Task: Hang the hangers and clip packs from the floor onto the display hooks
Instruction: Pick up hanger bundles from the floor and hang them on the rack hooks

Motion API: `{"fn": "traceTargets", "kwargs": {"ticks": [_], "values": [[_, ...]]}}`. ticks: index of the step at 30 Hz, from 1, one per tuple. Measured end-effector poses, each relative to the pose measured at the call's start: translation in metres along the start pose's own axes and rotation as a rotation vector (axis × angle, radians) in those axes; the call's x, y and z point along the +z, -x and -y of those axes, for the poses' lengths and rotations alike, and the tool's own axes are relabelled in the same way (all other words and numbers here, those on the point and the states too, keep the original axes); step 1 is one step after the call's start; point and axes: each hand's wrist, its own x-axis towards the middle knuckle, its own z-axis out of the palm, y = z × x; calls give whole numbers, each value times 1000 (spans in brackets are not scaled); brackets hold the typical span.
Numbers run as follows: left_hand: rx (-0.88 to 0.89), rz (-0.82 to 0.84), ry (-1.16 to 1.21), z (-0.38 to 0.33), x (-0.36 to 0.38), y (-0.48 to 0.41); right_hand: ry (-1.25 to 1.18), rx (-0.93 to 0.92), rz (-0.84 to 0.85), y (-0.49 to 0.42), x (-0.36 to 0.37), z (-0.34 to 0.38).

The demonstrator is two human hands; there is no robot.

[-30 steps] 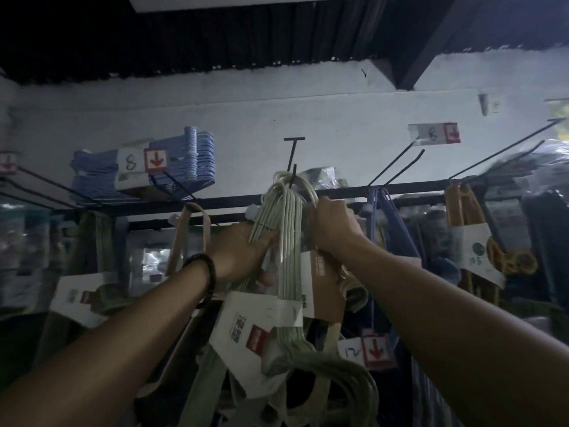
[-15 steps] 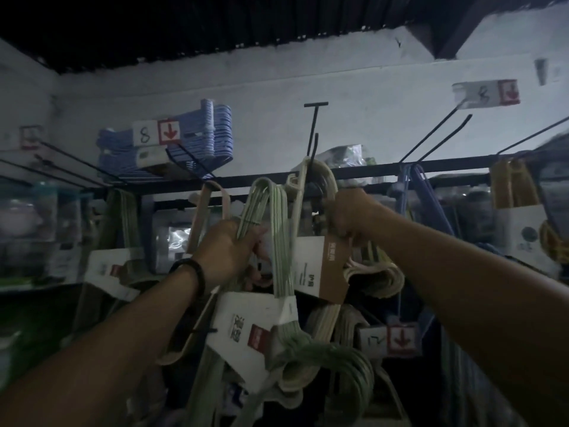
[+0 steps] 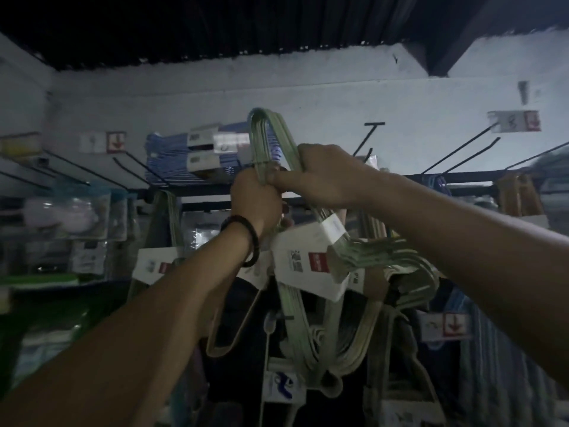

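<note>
In the middle of the frame, the left hand (image 3: 257, 197) and right hand (image 3: 321, 177) both curl tight round the neck of a banded bundle of pale green hangers (image 3: 266, 134). Its hook ends are raised and touch no peg. To hang it well, keep the loops squared together, lift them over the tip of the black T-ended display hook (image 3: 371, 135) just right of the hands, and slide the bundle back before letting go. The white card sleeve (image 3: 303, 272) shows a QR code and a red block with unreadable text. The upper-right tag (image 3: 512, 121) seems to read 8 beside a red arrow.
</note>
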Motion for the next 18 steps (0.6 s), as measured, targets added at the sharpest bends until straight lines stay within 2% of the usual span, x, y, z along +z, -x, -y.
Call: {"fn": "traceTargets", "kwargs": {"ticks": [8,13,15,18], "values": [[85,-214,339,1,-64,2,465,-85,-305,-8,15,102],[23,-217,297,18,-90,-15,536,-68,-263,-30,25,137],[3,-124,277,28,-98,-12,573,-36,-233,-31,34,138],[-60,270,175,41,-105,11,588,50,-200,-22,39,120]]}}
